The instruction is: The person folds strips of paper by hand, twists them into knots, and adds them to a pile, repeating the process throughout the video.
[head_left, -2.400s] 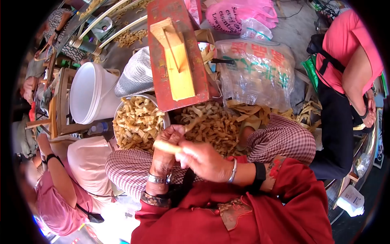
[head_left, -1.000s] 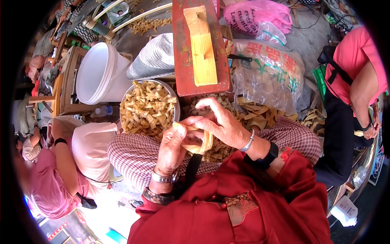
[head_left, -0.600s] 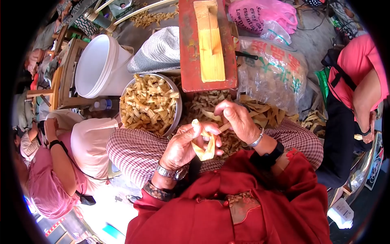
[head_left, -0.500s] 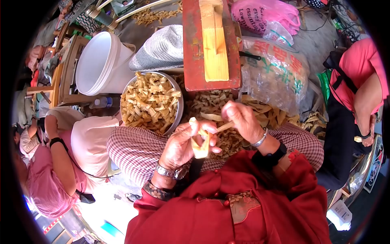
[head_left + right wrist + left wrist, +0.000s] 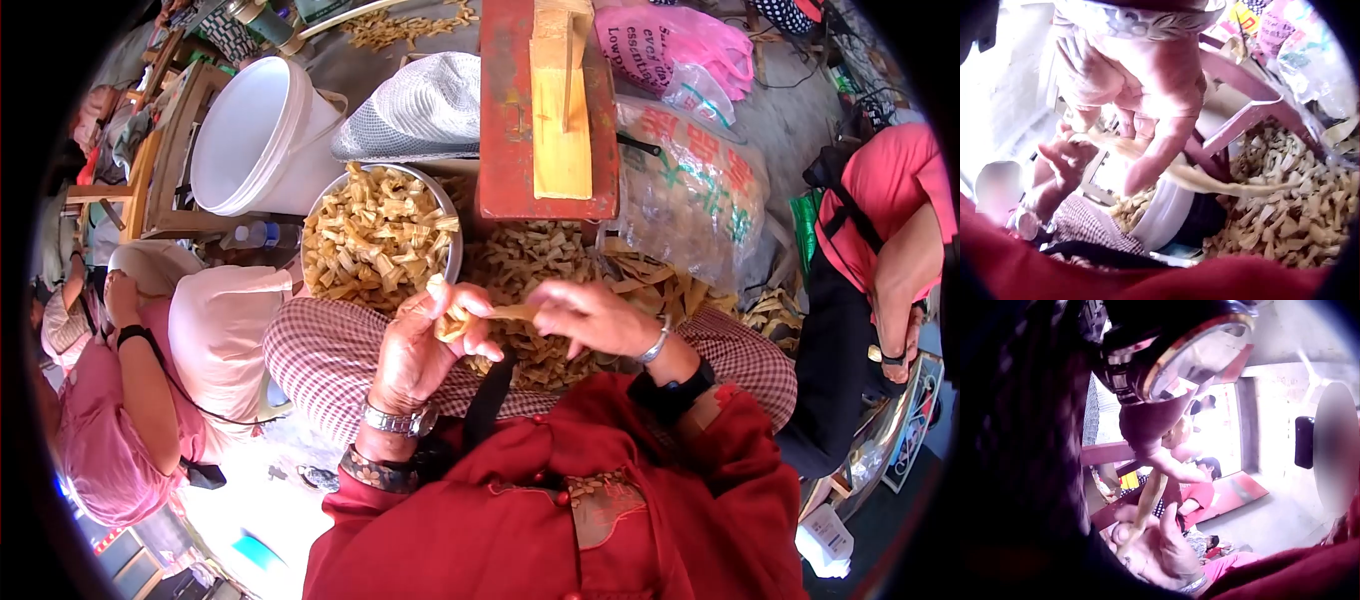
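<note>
In the head view, the left hand [image 5: 412,350] pinches a folded yellowish strip [image 5: 455,322] between thumb and fingers. From it a flat length [image 5: 512,312] runs across to the right hand [image 5: 602,318], whose fingers hold it. The left wrist view shows the same strip [image 5: 1150,501] stretched between the left hand [image 5: 1157,434] and the right hand [image 5: 1163,550]. Seen from the right wrist, the strip [image 5: 1194,179] passes through the right hand [image 5: 1141,94] and trails over the pile, with the left hand [image 5: 1060,164] beyond.
A metal bowl [image 5: 452,232] of folded pieces stands beyond the left knee. A loose pile [image 5: 530,250] lies before the lap, below a red bench [image 5: 505,150] bearing a wooden block [image 5: 562,150]. A white bucket [image 5: 250,140] and a plastic sack [image 5: 690,190] flank them; people sit on both sides.
The open loop in the left hand has become a more compact fold. Both hands show farther left relative to the bench, and the right hand's fingers have turned toward the left hand.
</note>
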Demonstrator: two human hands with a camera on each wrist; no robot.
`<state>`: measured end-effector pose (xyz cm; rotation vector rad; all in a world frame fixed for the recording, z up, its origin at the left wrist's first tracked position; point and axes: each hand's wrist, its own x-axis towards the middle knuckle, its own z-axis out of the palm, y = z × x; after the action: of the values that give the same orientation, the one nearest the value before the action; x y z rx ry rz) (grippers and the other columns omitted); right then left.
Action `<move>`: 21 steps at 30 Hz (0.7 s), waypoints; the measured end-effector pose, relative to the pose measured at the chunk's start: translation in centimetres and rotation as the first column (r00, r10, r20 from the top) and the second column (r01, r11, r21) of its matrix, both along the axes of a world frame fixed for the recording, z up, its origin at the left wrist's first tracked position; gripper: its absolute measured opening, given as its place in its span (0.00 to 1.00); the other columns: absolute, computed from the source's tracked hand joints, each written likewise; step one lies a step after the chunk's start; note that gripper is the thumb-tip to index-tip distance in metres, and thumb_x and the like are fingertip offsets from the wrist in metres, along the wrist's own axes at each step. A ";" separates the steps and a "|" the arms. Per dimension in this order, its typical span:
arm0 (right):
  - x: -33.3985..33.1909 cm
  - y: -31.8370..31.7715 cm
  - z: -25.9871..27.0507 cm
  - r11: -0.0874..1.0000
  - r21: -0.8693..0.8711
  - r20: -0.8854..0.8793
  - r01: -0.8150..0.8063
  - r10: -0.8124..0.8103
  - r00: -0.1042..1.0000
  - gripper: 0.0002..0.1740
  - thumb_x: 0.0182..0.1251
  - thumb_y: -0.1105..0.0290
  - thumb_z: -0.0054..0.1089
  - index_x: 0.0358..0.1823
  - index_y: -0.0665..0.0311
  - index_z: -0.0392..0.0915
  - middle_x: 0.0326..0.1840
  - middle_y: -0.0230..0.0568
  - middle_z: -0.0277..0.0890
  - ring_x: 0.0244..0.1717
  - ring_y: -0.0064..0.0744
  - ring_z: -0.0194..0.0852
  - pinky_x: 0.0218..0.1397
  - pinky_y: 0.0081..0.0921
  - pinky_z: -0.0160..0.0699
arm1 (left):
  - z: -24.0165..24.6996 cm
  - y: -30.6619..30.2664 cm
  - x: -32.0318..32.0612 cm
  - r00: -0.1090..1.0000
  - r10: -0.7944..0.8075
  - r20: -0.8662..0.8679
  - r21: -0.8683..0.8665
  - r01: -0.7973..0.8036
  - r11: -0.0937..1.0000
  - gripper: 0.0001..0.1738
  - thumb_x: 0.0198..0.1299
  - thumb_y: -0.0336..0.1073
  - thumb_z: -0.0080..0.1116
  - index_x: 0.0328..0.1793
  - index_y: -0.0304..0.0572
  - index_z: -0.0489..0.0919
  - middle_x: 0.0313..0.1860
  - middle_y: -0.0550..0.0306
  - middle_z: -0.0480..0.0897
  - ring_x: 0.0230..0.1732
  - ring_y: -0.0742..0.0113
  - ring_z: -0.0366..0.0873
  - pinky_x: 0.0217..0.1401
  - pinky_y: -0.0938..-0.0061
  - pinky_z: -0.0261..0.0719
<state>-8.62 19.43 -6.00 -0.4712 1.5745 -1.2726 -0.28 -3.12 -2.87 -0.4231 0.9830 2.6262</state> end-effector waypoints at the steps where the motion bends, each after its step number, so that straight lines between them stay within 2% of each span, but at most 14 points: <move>1: 0.8 -0.7 0.2 0.996 -0.079 0.070 0.036 -0.031 0.997 0.24 0.70 0.51 0.51 0.51 0.68 0.71 0.38 0.41 0.77 0.29 0.25 0.78 0.23 0.19 0.80 | 0.1 0.7 -0.1 1.000 -0.015 0.002 -0.031 0.015 0.999 0.27 0.70 0.49 0.45 0.42 0.26 0.79 0.42 0.48 0.75 0.29 0.68 0.72 0.37 0.61 0.84; 2: 1.4 -1.1 0.4 0.984 -0.156 0.141 0.080 -0.057 0.988 0.23 0.71 0.52 0.50 0.50 0.69 0.71 0.36 0.41 0.77 0.28 0.24 0.78 0.23 0.19 0.80 | 0.2 1.1 -0.2 0.999 -0.033 0.003 -0.065 0.033 0.997 0.27 0.69 0.50 0.45 0.41 0.27 0.79 0.43 0.47 0.74 0.28 0.68 0.71 0.35 0.61 0.83; 5: 1.2 -1.1 1.1 0.984 -0.170 0.217 0.050 -0.012 0.976 0.20 0.73 0.56 0.49 0.46 0.70 0.72 0.30 0.37 0.74 0.24 0.22 0.76 0.22 0.18 0.79 | -0.4 1.7 -0.3 0.998 -0.054 0.016 -0.133 0.056 0.990 0.29 0.69 0.53 0.44 0.46 0.27 0.77 0.41 0.49 0.76 0.29 0.68 0.71 0.35 0.63 0.82; 6: 1.1 -1.0 1.2 0.985 -0.158 0.175 0.069 -0.041 0.984 0.20 0.73 0.57 0.48 0.45 0.71 0.72 0.28 0.36 0.73 0.23 0.21 0.75 0.22 0.18 0.79 | -0.4 1.7 -0.3 0.998 -0.048 0.028 -0.161 0.052 0.986 0.30 0.69 0.54 0.43 0.48 0.27 0.76 0.40 0.50 0.77 0.29 0.68 0.72 0.35 0.63 0.82; 7: 1.1 -1.0 1.2 0.985 -0.147 0.134 0.086 -0.067 0.989 0.19 0.73 0.58 0.48 0.44 0.71 0.72 0.27 0.35 0.72 0.22 0.21 0.75 0.21 0.19 0.79 | 0.1 2.5 -0.5 1.000 0.006 0.002 -0.173 -0.006 0.985 0.29 0.68 0.53 0.47 0.52 0.27 0.73 0.37 0.51 0.77 0.29 0.70 0.72 0.34 0.66 0.82; 10: 1.3 -1.1 0.7 0.982 -0.144 0.104 0.122 -0.108 0.989 0.20 0.73 0.57 0.49 0.41 0.71 0.72 0.25 0.33 0.70 0.21 0.20 0.74 0.21 0.18 0.78 | -0.2 3.3 -0.4 1.000 -0.025 0.010 -0.476 0.026 0.879 0.26 0.66 0.48 0.55 0.53 0.27 0.73 0.32 0.53 0.77 0.27 0.73 0.73 0.30 0.72 0.81; 11: 1.3 -1.2 0.7 0.985 -0.135 0.096 0.111 -0.099 0.990 0.20 0.73 0.56 0.49 0.41 0.71 0.72 0.25 0.33 0.70 0.22 0.21 0.74 0.21 0.18 0.79 | -0.5 3.4 -0.4 1.000 0.003 0.011 -0.433 0.002 0.901 0.20 0.61 0.39 0.62 0.51 0.29 0.74 0.28 0.55 0.77 0.21 0.75 0.72 0.24 0.79 0.78; 14: 1.4 -1.2 0.7 0.988 -0.107 0.091 0.112 -0.103 0.991 0.21 0.73 0.55 0.49 0.40 0.70 0.73 0.24 0.33 0.70 0.24 0.19 0.74 0.20 0.17 0.77 | -0.3 3.1 -0.6 0.990 -0.034 0.133 -0.541 0.102 0.835 0.17 0.59 0.34 0.64 0.49 0.30 0.74 0.26 0.58 0.77 0.17 0.77 0.69 0.18 0.81 0.74; 15: 1.5 -1.3 0.8 0.988 -0.100 0.093 0.115 -0.106 0.990 0.21 0.73 0.55 0.49 0.39 0.70 0.73 0.23 0.33 0.70 0.24 0.19 0.74 0.19 0.17 0.76 | -0.5 3.1 -0.6 0.993 -0.013 0.117 -0.538 0.074 0.840 0.14 0.58 0.33 0.65 0.46 0.33 0.76 0.24 0.62 0.79 0.15 0.81 0.70 0.14 0.87 0.68; 18: 1.4 -1.5 2.2 0.989 -0.132 -0.329 0.061 -0.102 0.939 0.20 0.71 0.56 0.49 0.30 0.68 0.72 0.18 0.42 0.68 0.21 0.35 0.74 0.26 0.30 0.72 | -0.1 3.3 -0.6 0.993 0.037 0.115 -0.471 0.022 0.882 0.10 0.59 0.32 0.63 0.43 0.37 0.77 0.22 0.65 0.76 0.14 0.82 0.68 0.13 0.87 0.64; 21: 1.3 -1.1 1.8 0.980 -0.193 -0.399 0.043 -0.118 0.909 0.19 0.70 0.58 0.50 0.28 0.67 0.71 0.18 0.46 0.66 0.21 0.43 0.70 0.29 0.34 0.67 | 0.5 2.5 -0.7 0.987 0.155 0.035 -0.304 -0.137 0.943 0.05 0.60 0.30 0.61 0.40 0.41 0.76 0.20 0.69 0.72 0.14 0.83 0.62 0.14 0.87 0.59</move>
<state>-7.35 18.34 -4.16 -0.8399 1.8463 -1.4547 -0.96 -0.61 -2.35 -0.6631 1.3889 2.5776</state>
